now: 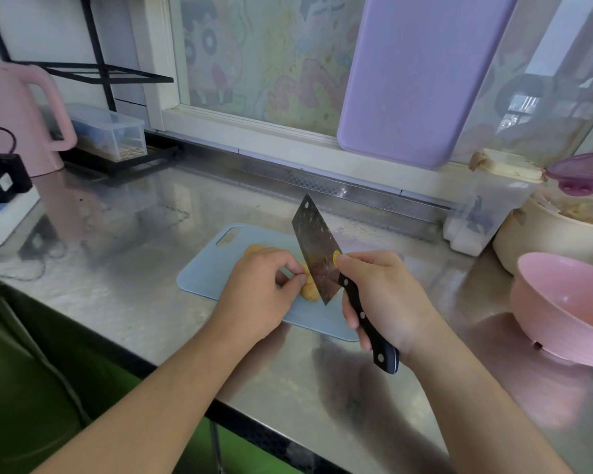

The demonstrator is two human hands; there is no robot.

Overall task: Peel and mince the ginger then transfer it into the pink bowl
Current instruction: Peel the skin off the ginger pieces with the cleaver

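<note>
From the head camera, a knobbly yellow-tan piece of ginger (309, 288) is seen lying on a thin pale blue plastic cutting board (206, 272), which sits flat on the shiny stainless steel tabletop (124, 234). The ginger is pinned down by the left hand (259, 289), fingers curled over it and pinching it near the blade, so most of the root is hidden under the palm. A broad steel cleaver with a black riveted handle (317, 249) is gripped by the right hand (387, 299), thumb pressed against the flat of the blade; the blade is tilted, tip pointing up and away, with its lower corner right against the ginger's end. The round pink plastic bowl (562, 309) is parked on the tabletop well off to the right, apart from the board. Further back, a lilac cutting board (408, 80) is leaned against the window, a pink kettle (18, 118) stands at far left, and a clear plastic lidded container (110, 131) is tucked beside it.
</note>
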